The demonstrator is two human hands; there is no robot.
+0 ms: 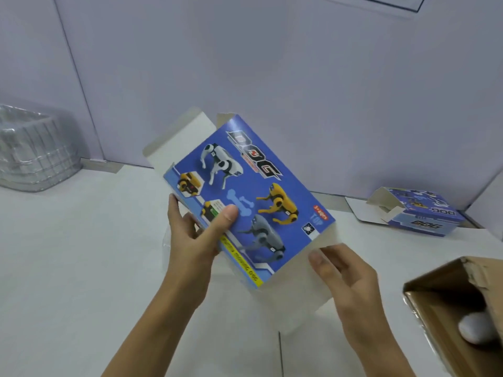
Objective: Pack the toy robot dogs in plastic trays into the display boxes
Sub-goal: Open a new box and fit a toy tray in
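A blue display box [245, 191] printed with robot dogs and the word DOG is held up over the white table, tilted, with white flaps open at its far and near ends. My left hand [196, 235] grips its left edge, thumb on the printed face and fingers behind. My right hand [345, 270] touches the white bottom flap [307, 284] with relaxed, straight fingers. A second blue display box [419, 213] lies on the table at the right with its flap open. A stack of clear plastic trays [35, 151] stands at the far left.
A brown cardboard carton [449, 292] stands open at the lower right, with a white rounded object [476, 327] inside. A pale wall rises close behind the white table [81, 254].
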